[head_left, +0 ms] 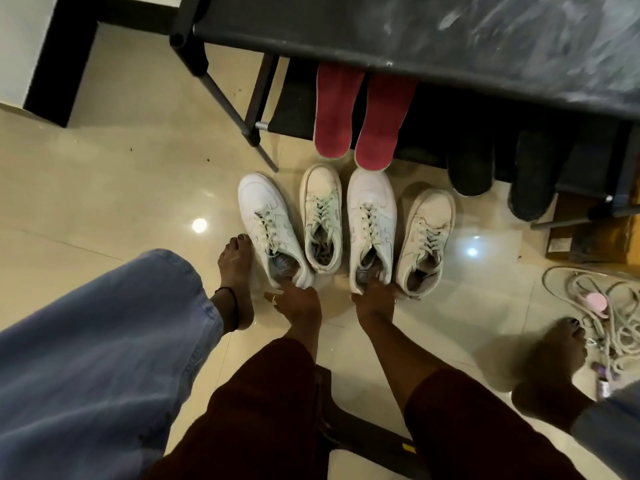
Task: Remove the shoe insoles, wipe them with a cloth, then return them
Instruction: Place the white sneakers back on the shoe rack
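Several pale sneakers stand in a row on the tiled floor. My left hand (297, 301) grips the heel of the far-left white sneaker (266, 220), fingers reaching into its opening. My right hand (375, 297) grips the heel of the third white sneaker (372, 216) the same way. Between them stands a cream sneaker (322, 209), and another cream sneaker (427, 233) is at the right end. Two red insoles (334, 116) (382, 126) lean on the low shelf of a black rack (415, 36) behind the shoes. No cloth is visible.
Two dark insoles or shoes (471, 161) (535, 181) rest on the rack's shelf at right. A pile of rope with a pink piece (595, 303) lies on the floor at right. My bare feet (235, 282) (550, 368) flank the shoes. A black stool edge (349, 424) shows below.
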